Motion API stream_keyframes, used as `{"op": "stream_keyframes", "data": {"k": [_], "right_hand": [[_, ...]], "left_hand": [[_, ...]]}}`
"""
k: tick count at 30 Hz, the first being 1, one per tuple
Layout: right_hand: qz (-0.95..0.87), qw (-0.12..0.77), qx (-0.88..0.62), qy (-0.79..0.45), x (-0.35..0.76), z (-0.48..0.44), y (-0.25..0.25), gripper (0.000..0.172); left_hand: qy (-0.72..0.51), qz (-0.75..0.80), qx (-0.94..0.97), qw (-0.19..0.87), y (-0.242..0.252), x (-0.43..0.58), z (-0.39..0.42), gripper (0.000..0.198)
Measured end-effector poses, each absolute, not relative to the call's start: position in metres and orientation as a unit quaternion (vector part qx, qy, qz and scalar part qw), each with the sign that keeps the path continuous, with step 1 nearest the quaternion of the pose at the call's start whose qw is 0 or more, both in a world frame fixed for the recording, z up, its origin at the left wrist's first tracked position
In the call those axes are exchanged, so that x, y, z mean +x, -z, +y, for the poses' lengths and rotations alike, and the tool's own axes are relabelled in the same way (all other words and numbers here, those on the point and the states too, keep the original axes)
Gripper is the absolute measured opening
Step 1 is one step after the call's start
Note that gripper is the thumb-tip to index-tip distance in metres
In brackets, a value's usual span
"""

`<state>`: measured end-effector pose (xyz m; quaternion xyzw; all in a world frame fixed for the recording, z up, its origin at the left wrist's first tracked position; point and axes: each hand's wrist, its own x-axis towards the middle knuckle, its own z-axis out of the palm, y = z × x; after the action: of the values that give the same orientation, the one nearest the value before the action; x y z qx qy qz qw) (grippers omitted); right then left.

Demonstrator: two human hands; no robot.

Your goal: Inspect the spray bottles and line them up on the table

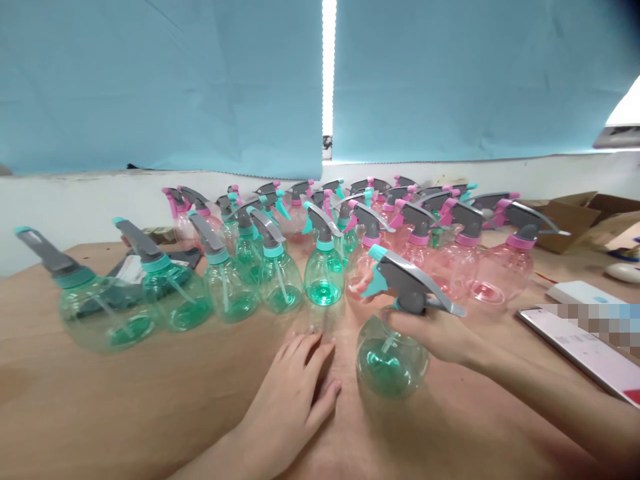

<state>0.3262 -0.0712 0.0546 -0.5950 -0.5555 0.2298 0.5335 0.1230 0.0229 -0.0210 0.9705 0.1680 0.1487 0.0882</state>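
Note:
My right hand (440, 330) is closed around the neck of a green spray bottle (393, 367) with a grey and turquoise trigger head. The bottle is tilted a little, its nozzle towards the upper left. My left hand (295, 380) lies flat on the wooden table (165, 413) with fingers stretched out and nothing in it. Just beyond it stands another green spray bottle (325, 280), part of a front row of several green ones. Pink spray bottles (505, 267) stand behind my right hand, and more bottles in both colours fill the rows behind.
A phone (575, 347) lies on the right, with a white box (585, 293) beyond it. An open cardboard box (575, 217) stands at the back right. At the back left, a dark bag (175, 259) lies partly behind bottles. Blue curtains (160, 87) hang behind the table.

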Motion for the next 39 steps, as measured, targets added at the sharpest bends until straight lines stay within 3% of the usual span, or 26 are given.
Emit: {"op": "stream_keyframes", "data": {"k": [8,20,39], "right_hand": [[-0.56,0.538,-0.597,-0.203,0.3251,-0.0677,-0.0479,0.04],[-0.547,0.538,-0.601,-0.225,0.3261,-0.0673,-0.0478,0.009],[-0.561,0.539,-0.579,-0.246,0.3249,-0.0669,-0.0492,0.006]], "left_hand": [[-0.156,0.172,0.968,0.094,0.0216,0.1226,0.0227,0.038],[-0.161,0.17,0.968,0.091,0.0205,0.1232,0.0221,0.038],[-0.147,0.16,0.974,0.07,0.0207,0.1233,0.0232,0.039]]}}
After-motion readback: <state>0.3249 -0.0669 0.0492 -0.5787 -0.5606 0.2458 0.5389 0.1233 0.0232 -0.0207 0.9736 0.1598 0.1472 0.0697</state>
